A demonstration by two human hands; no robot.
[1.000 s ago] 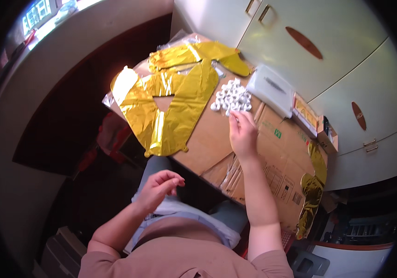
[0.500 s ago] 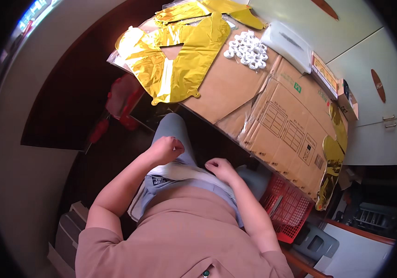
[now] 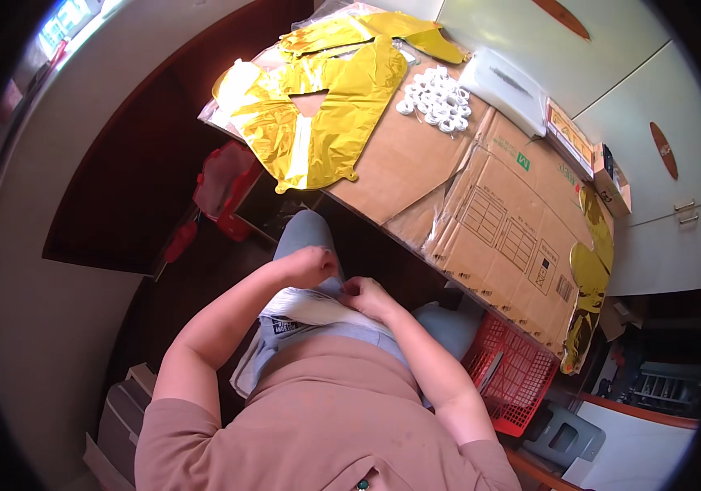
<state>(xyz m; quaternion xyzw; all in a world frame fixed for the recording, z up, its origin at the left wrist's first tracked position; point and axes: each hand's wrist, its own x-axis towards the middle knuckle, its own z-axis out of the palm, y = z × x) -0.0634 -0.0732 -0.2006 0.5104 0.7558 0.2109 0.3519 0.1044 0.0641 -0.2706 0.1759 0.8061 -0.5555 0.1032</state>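
Over my lap, my left hand (image 3: 311,266) is closed with its fingers curled in. Just right of it and slightly nearer, my right hand (image 3: 368,298) is also closed, thumb and fingers pinched together. Anything between the fingers is too small to make out. Across my thighs lies a bundle of thin white strands (image 3: 305,308), next to both hands. Ahead on the cardboard-covered table sits a flat gold foil balloon (image 3: 326,139) with a triangular hole. A cluster of small white rolls (image 3: 439,100) rests to the right of it.
More gold foil (image 3: 342,33) lies at the table's far end, and another piece (image 3: 588,286) at its right end. A whitish translucent box (image 3: 504,92) stands along the back by the cabinets. Below the table's right side is a red basket (image 3: 510,376). Flattened cardboard (image 3: 489,184) covers the table.
My hands have come closer together: the right hand moved left toward the left hand, which shifted slightly right. The view has tilted a little. Things on the table have stayed put.
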